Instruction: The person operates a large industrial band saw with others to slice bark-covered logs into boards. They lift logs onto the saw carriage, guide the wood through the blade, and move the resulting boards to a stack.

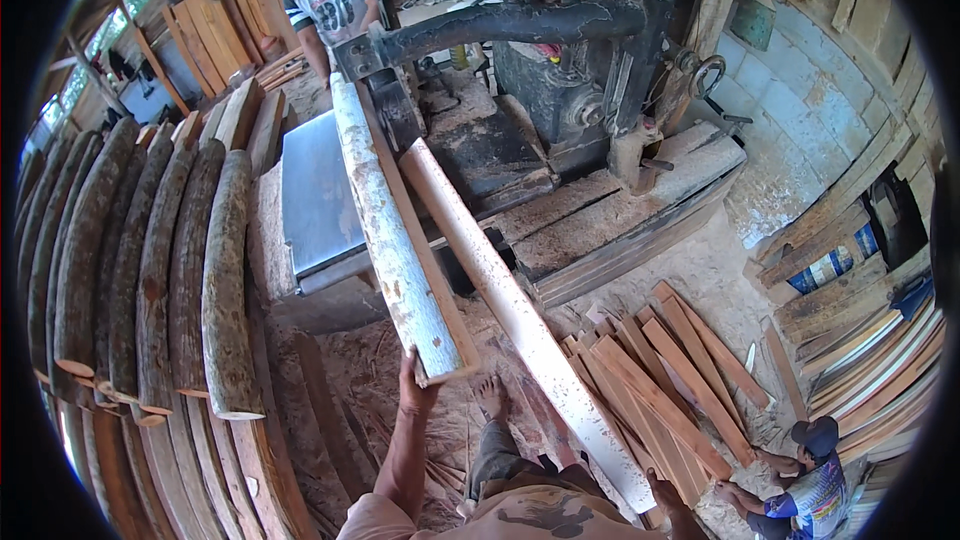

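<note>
Left hand: the left hand (pixel 418 392) pinches the near end of the bark-covered timber (pixel 385 240), thumb up along its left side, fingers mostly hidden beneath.
Right hand: the right hand (pixel 670 500) is at the near end of the pale board (pixel 530 330), thumb beside its edge; I cannot tell how firmly the fingers close.
Bark-covered timber: runs away from the body, over the right side of the smooth metal plate (pixel 322 190), its far end close by the machine's upright.
Pale board: slants to the right of the timber, its far end beside the dark machine bed, speckled with sawdust.
Machine: the black saw machine (pixel 560 90) fills the middle background; its thick curved arm (pixel 500 28) crosses above, blocking part of the view behind.
Left side: stacked round logs (pixel 150 270) stand close by the plate, hemming in that side.
Floor: a bare foot (pixel 490 398) stands on sawdust below the timber; sawn planks (pixel 665 380) lie fanned out right of the pale board.
Far worker: a person (pixel 335 2) stands beyond the timber's far end, one arm lowered toward it.
Near worker: a person in a dark cap (pixel 815 435) crouches at lower right, hands near the planks.
</note>
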Demonstrator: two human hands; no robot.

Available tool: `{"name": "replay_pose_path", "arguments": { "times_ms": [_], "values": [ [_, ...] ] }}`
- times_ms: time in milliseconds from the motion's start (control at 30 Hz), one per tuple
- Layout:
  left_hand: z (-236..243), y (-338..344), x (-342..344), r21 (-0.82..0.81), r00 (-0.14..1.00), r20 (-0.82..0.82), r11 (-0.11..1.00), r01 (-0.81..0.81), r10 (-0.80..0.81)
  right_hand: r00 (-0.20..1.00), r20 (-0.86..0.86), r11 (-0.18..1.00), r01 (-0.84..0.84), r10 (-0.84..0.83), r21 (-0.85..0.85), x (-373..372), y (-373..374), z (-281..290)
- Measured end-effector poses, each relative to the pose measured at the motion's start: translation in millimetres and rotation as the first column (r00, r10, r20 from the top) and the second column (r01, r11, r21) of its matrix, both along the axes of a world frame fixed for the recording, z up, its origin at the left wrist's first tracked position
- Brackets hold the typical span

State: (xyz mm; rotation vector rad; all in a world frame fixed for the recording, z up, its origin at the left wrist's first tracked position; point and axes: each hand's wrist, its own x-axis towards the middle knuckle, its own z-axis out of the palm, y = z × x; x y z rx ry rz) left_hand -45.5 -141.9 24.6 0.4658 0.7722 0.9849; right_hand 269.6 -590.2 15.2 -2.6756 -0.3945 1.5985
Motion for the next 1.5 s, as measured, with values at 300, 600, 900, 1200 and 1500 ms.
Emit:
{"name": "replay_pose_path", "arguments": {
  "times_ms": [300, 600, 900, 1200, 1500],
  "values": [
    [-32.0, 170.1, 88.5, -0.165, 0.990, 0.013, 0.977, -0.134, 0.138, 0.951, 0.299, 0.993, 0.105, -0.083, -0.058, -53.6, -63.3, 18.9],
    [-62.7, -262.0, 229.4, -0.211, 0.528, 0.004, 0.516, 0.830, -0.849, 0.487, 0.812, 0.689, 0.708, -0.321, -0.153, -39.8, -446.9, 87.4],
    [-19.9, -471.7, 243.7, -0.130, -0.561, -0.349, -0.554, 0.822, -0.751, 0.212, 0.660, 0.527, 0.787, -0.720, 0.322, 14.7, -433.5, 46.0],
    [-180.0, -203.2, 61.8, -0.599, 0.024, -0.656, 0.540, 0.591, -0.754, 0.469, 0.352, 0.556, 0.806, -0.810, 0.206, -23.3, -286.9, -77.2],
    [-134.3, -141.5, -53.6, -0.243, 0.516, -0.702, 0.846, 0.475, -0.491, 0.608, -0.173, 0.562, 0.787, -0.775, 0.254, -60.4, -96.2, -167.3]
  ]
}}
